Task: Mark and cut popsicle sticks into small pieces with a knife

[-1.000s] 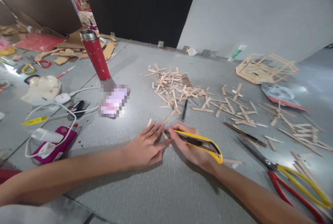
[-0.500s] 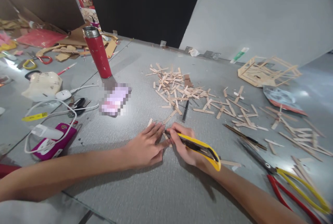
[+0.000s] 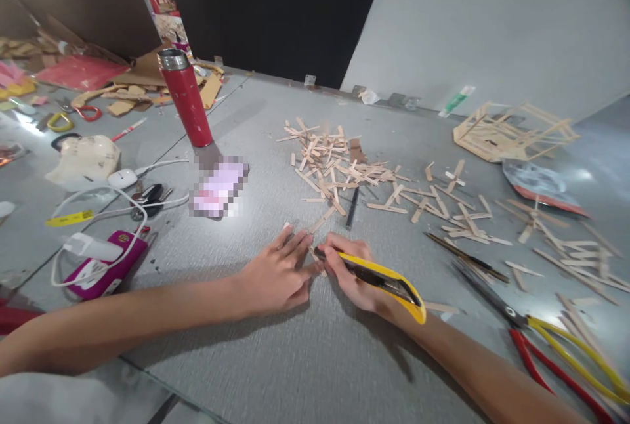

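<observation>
My right hand [image 3: 349, 273] is closed around a yellow utility knife [image 3: 386, 283]. Its blade end points left, against a small wooden stick [image 3: 312, 252] lying on the table. My left hand [image 3: 278, 273] lies low with its fingers close together, holding that stick down against the tabletop; the fingers cover most of it. The tip of a pale stick shows past the left fingertips. Just beyond both hands lies another flat stick [image 3: 322, 219], and a dark, narrow strip [image 3: 352, 207] rests near the right knuckles.
A pile of wooden sticks [image 3: 329, 158] spreads beyond my hands. At right lie large scissors [image 3: 514, 319], a dark pen-like tool [image 3: 467, 256] and a stick frame [image 3: 506, 135]. To the left are a phone [image 3: 221, 188], a red bottle [image 3: 186, 99] and a purple power strip [image 3: 111, 266] with cables.
The view has shifted slightly, so things at the right appear a little farther right. Both hands keep nearly the same pose, and the knife remains at the stick.
</observation>
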The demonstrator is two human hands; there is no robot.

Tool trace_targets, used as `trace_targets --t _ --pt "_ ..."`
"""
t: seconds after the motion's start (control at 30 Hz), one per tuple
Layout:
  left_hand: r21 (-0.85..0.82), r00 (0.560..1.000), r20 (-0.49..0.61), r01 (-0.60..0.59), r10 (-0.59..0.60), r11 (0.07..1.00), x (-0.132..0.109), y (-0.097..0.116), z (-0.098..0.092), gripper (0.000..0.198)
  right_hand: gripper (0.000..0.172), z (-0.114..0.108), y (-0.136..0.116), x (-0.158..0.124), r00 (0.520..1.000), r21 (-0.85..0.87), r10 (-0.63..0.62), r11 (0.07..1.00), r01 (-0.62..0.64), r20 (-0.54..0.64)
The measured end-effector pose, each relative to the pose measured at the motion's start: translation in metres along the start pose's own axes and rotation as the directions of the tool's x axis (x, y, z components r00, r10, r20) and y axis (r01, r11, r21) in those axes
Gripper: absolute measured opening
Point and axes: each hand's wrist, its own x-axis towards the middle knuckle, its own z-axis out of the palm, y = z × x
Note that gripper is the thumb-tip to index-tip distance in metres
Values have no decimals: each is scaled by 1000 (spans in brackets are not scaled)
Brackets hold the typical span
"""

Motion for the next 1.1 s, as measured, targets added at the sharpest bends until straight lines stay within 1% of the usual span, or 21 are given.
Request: trace_targets --t 0.1,0.2,0.3,0.37,0.57,0.7,0.9,1.1 --pt "5 999 -29 -23 23 1000 -1 -1 3 48 38 0 -1 -2 1000 15 19 1000 -18 -25" --pt "0 998 -55 -38 37 999 -3 -1 6 48 36 0 -6 -3 996 40 67 997 -64 -57" --pt "-17 997 -63 -41 39 999 -3 -1 8 48 36 0 -9 -2 991 72 126 990 -122 -54" --pt "-32 997 -67 -39 36 999 -3 0 8 48 38 0 -11 -1 989 79 144 987 -140 -47" --pt "-51 998 -56 -25 22 998 -2 0 8 51 38 -1 -11 1 989 69 145 987 -142 -35" --pt "-35 998 -65 -28 25 999 -2 0 9 51 37 1 -8 0 988 48 152 987 -150 -30" --pt "-7 997 -67 -30 29 1000 -1 1 6 52 39 4 -11 2 996 -67 85 994 -87 -42" --pt "-49 999 -44 -24 22 998 1 1 6 48 37 2 -13 5 998 -80 54 995 -55 -18"
